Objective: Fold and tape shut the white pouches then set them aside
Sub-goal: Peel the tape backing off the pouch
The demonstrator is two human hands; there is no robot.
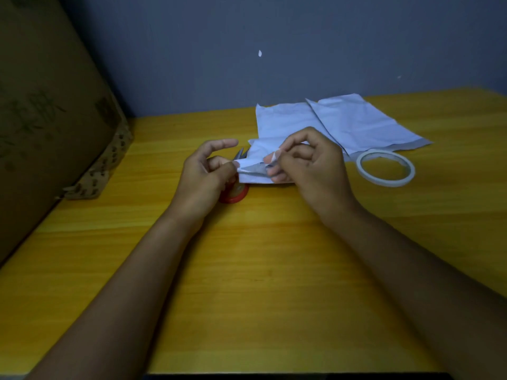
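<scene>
on yellow wood-grain table, both hands' fingers pinch crumpled white pouch.

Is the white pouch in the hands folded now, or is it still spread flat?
Partly folded. The white pouch is doubled over at its near edge, pinched between the left hand and right hand.

Matt, creased white plastic pouches, smooth wood-grain yellow table, rough brown cardboard box.
</scene>
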